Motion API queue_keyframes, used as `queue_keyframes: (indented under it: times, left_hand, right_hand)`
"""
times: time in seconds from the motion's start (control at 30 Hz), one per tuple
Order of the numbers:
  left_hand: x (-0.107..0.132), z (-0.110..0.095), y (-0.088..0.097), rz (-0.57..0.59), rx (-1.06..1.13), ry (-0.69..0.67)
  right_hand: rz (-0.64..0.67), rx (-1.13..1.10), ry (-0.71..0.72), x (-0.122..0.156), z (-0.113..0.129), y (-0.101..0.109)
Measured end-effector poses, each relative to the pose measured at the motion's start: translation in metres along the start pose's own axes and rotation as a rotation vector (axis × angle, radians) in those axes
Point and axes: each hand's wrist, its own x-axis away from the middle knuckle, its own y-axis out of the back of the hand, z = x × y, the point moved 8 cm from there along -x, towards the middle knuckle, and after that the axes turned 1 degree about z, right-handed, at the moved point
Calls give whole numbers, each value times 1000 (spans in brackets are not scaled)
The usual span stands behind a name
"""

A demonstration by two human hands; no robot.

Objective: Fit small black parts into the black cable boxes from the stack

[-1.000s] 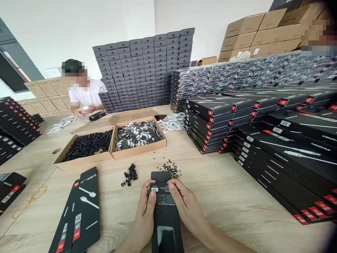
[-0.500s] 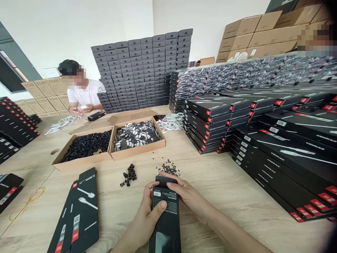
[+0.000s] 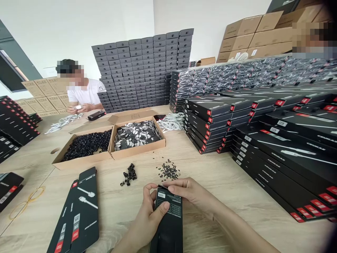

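Observation:
A long black cardboard box, its printed back with a barcode facing up, stands tilted toward me over the table. My left hand is wrapped round its left side, thumb lying across the printed panel. At the far end my right hand pinches the end flap with thumb and fingers; the flap is folded down close to the opening. Just beyond lie a scatter of tiny black pieces and a small heap of black plastic clips. Flattened black box sleeves lie left of my hands.
Two joined cardboard trays hold black clips and round black-and-white tags. Black boxes are stacked high on the right, with grey boxes behind. A co-worker sits far left beside white cables. Yellow rubber bands lie left.
The end flap, which stood up before, is now bent down toward the box end under my right hand. The box has shifted slightly right and nearer. The co-worker's hands have moved a little.

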Motion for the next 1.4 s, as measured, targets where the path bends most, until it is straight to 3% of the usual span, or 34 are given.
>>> queue_keyframes:
  times: [0.37, 0.6, 0.8, 1.03, 1.2, 1.33, 1.4]
  left_hand:
    - [-2, -1, 5, -62, 69, 2]
    - [-6, -5, 15, -118, 25, -50]
    - [-9, -7, 26, -199, 75, -58]
    - [-6, -5, 28, -253, 96, -34]
    - [-5, -8, 30, -270, 21, -77]
    - [-7, -8, 22, -172, 28, -45]
    - [-9, -10, 28, -193, 33, -25]
  right_hand:
    - [-119, 110, 131, -3, 5, 4]
    - [-21, 233, 264, 5, 14, -24]
    - [-173, 197, 286, 4, 2, -22]
    - [-155, 221, 311, 9, 10, -25]
    - [-125, 162, 297, 2, 2, -22]
    - [-122, 180, 292, -2, 3, -18]
    - [-81, 158, 263, -2, 5, -17]
